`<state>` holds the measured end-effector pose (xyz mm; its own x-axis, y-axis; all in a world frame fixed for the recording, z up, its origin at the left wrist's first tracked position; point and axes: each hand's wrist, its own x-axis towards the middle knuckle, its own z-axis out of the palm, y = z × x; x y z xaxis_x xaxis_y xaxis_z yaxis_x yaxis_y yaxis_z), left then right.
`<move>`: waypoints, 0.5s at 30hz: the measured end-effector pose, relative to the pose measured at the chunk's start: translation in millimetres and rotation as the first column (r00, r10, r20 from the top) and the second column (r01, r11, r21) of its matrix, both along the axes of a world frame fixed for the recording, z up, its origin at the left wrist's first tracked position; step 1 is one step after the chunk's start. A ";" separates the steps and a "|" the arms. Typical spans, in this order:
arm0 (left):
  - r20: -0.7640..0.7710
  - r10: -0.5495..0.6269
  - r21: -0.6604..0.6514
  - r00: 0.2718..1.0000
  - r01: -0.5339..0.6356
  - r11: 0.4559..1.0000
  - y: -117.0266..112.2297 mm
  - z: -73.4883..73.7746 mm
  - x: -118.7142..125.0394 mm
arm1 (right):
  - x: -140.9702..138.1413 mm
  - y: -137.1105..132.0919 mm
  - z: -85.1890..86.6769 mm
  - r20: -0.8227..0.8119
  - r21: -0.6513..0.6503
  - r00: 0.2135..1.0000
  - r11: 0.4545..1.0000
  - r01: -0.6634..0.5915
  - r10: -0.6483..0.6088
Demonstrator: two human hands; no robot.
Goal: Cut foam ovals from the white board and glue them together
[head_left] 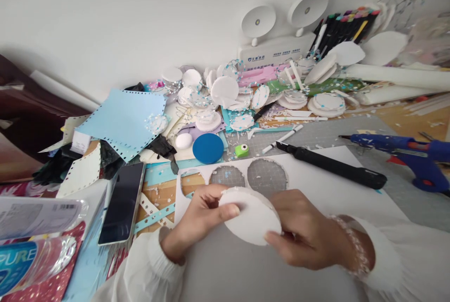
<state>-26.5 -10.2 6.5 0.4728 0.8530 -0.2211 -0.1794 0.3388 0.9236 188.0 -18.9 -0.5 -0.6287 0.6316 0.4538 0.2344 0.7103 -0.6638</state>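
Between my hands is a white foam disc [251, 220], raised over a white foam sheet [214, 264] and tilted toward me. My left hand [202, 215] grips its left edge, thumb lying on the face and fingers behind. My right hand [305, 231] pinches the lower right edge, with some fingers hidden behind the disc. Just beyond the disc, round holes [267, 174] are cut in the sheet, showing the grey cutting mat [383, 138] underneath. A black utility knife [333, 165] lies across the sheet to the right.
A blue glue gun [404, 149] lies at right. Behind are a blue disc [208, 148], a green paper punch [242, 150] and several white discs [225, 91], some with beads. A phone [122, 203] and a plastic bottle [38, 264] lie at left. A twin-headed lamp [277, 49] stands by the wall.
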 end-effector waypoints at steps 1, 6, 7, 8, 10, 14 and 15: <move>-0.008 0.003 0.010 1.000 -0.003 1.000 0.1 0.4 -0.1 | 1.0 -0.2 1.5 -0.006 -0.056 1.000 0.998 -0.012 0.011; -0.093 -0.301 0.066 0.949 0.308 0.949 -2.6 5.5 -0.2 | 6.6 1.0 5.1 -0.124 -0.316 0.991 0.949 0.007 -0.049; -0.089 -0.333 0.074 0.939 0.340 0.937 -3.4 5.2 -0.7 | 6.8 1.6 4.6 -0.121 -0.344 0.991 0.939 0.005 -0.049; -0.086 -0.335 0.089 0.938 0.342 0.935 -4.2 4.3 -1.5 | 6.6 2.1 4.0 -0.114 -0.363 0.993 0.932 -0.014 -0.030; -0.108 -0.289 0.144 0.951 0.303 0.942 -5.0 1.5 -3.7 | 5.3 2.6 3.7 -0.111 -0.380 0.993 0.921 -0.086 0.047; -0.191 -0.320 0.228 0.928 0.359 0.905 -3.7 -2.0 -6.1 | 2.9 0.9 9.6 -0.076 -0.327 0.979 0.923 -0.202 0.187; -0.194 -0.353 0.241 0.915 0.393 0.887 -3.2 -2.0 -5.7 | 2.6 0.0 11.5 -0.069 -0.303 0.978 0.930 -0.210 0.198</move>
<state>-32.2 -13.4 4.5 0.7486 0.6559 -0.0966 0.0497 0.0899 0.9947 190.7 -18.8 11.0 -0.7454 0.6034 0.2832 0.0777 0.5007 -0.8621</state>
